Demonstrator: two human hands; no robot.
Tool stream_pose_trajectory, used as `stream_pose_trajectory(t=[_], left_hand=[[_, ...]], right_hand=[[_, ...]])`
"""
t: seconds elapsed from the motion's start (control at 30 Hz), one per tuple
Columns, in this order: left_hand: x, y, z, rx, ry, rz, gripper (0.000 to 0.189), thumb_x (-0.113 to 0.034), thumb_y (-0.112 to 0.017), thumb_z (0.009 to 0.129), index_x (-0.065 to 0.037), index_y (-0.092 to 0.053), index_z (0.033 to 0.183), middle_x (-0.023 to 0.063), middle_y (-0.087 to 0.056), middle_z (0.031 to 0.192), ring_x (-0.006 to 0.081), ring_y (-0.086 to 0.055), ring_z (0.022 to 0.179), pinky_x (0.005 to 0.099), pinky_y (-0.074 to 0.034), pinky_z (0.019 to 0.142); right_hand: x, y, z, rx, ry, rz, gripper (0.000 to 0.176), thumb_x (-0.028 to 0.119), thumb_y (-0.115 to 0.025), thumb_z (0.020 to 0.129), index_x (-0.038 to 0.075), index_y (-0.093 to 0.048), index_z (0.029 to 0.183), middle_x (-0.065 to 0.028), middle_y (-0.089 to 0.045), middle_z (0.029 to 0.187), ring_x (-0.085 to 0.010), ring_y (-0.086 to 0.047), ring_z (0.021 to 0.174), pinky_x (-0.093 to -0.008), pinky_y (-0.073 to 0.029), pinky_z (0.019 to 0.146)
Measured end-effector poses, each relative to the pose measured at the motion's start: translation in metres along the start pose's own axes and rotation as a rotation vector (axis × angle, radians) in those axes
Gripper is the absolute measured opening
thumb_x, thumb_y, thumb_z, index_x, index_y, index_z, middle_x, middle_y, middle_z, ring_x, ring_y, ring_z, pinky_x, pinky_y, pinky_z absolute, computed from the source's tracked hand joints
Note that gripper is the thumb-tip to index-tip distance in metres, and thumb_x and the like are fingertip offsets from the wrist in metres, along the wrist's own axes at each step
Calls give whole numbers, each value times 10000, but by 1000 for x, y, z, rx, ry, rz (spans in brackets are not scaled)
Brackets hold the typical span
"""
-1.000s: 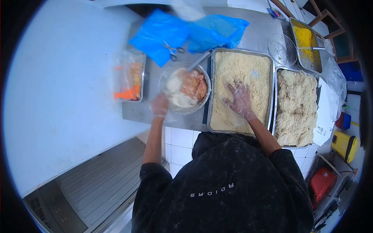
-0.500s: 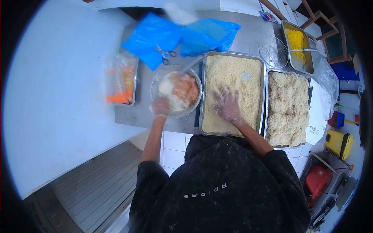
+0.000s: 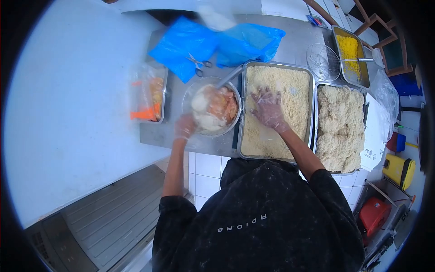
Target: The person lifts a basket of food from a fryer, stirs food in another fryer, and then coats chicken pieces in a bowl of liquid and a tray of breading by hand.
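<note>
A clear plastic glove covers my left hand [image 3: 185, 127], which is at the lower left rim of a round bowl [image 3: 186, 97]. Its fingers are blurred. Inside the bowl lie pinkish-orange pieces [image 3: 225, 108] that look like raw meat, with white batter [image 3: 200, 100] beside them; a grey handle leans over the upper right rim. My right hand [image 3: 269, 109], also gloved, rests with fingers spread on pale crumbs [image 3: 290, 77] in a metal tray [image 3: 311, 102]. Nothing shows in its grip.
Blue plastic bags [image 3: 183, 47] with scissors [image 3: 198, 63] lie behind the bowl. A clear bag with orange contents [image 3: 147, 102] sits left. Right are a heaped crumb tray [image 3: 340, 127], wire strainer [image 3: 323, 62] and yellow-crumb tray [image 3: 349, 52].
My right hand has shifted slightly up and left over the crumbs. My left hand remains near the bowl's lower left rim. The whole view has shifted slightly.
</note>
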State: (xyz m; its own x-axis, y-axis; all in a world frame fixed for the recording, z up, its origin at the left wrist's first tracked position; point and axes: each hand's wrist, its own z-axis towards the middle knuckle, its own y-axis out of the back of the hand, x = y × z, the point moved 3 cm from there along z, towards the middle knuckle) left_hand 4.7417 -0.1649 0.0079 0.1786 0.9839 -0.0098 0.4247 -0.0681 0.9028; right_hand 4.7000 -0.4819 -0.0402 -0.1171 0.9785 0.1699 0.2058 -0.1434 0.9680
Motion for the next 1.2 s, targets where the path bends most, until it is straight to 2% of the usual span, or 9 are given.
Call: stream_pose_trajectory(t=[0.27,0.53,0.63,0.77,0.87,0.97,1.07,1.13,1.2], left_hand=[[6,58,-29,-117,-162,-53,352,-268,-627,761,-16,-569,999,207,-602,963,375,-553,935,440,-452,813],[23,62,-35,-365,-322,-183,341,-258,-615,757,-6,-584,986,218,-596,978,387,-549,939,448,-443,829],[15,64,-28,-296,-319,-171,334,-269,-605,766,-3,-580,967,220,-591,984,380,-546,951,441,-445,830],[-1,46,-16,-262,-239,-114,336,-257,-621,758,-15,-572,987,200,-600,969,367,-556,935,431,-454,823],[-26,37,-9,-80,-45,-37,388,-228,-649,744,-17,-563,1058,185,-602,993,346,-557,952,415,-449,851],[-58,76,-35,-91,-22,-29,393,-257,-644,752,-27,-570,1063,180,-607,993,345,-567,942,420,-458,840],[-76,102,-63,-157,-124,-38,391,-273,-631,766,-40,-573,1075,175,-601,1008,342,-567,938,425,-460,833],[-91,123,-76,-178,-200,-98,392,-283,-625,773,-52,-573,1085,169,-597,1010,338,-567,932,427,-463,821],[-113,132,-84,-308,-373,-185,277,-248,-648,747,-72,-594,953,145,-610,854,303,-600,793,403,-488,701]], right_hand=[[-54,-12,-6,-160,-242,20,659,552,-317,904,194,-203,1445,-123,-117,1509,-300,-40,1399,-532,26,1094],[-11,-6,-51,24,-48,74,733,587,-313,880,132,-192,1441,-157,-98,1502,-326,-39,1392,-510,18,1102],[-13,-16,-67,122,-14,-14,676,590,-215,903,208,-133,1454,-116,-34,1515,-314,7,1395,-550,89,1078],[-54,2,-64,-49,-216,-59,629,567,-205,920,240,-141,1454,-136,-85,1509,-328,-42,1393,-556,88,1074],[-70,9,-60,-161,-160,-55,556,487,-321,931,220,-291,1418,-142,-168,1493,-346,-136,1376,-517,6,1100],[-79,29,-51,-192,-26,70,536,351,-406,948,103,-289,1409,-227,-338,1398,-365,-276,1323,-432,-175,1097],[-87,61,-70,-540,-107,763,488,248,-478,931,8,-378,1343,-212,-442,1323,-303,-422,1237,-336,-309,1034],[-104,52,-75,-549,-215,1259,495,198,-531,920,-23,-372,1334,-138,-420,1350,-191,-378,1252,-298,-288,1049],[-120,53,-77,-487,-449,1316,452,162,-522,924,-38,-397,1311,-159,-486,1276,-216,-479,1156,-279,-355,996]])
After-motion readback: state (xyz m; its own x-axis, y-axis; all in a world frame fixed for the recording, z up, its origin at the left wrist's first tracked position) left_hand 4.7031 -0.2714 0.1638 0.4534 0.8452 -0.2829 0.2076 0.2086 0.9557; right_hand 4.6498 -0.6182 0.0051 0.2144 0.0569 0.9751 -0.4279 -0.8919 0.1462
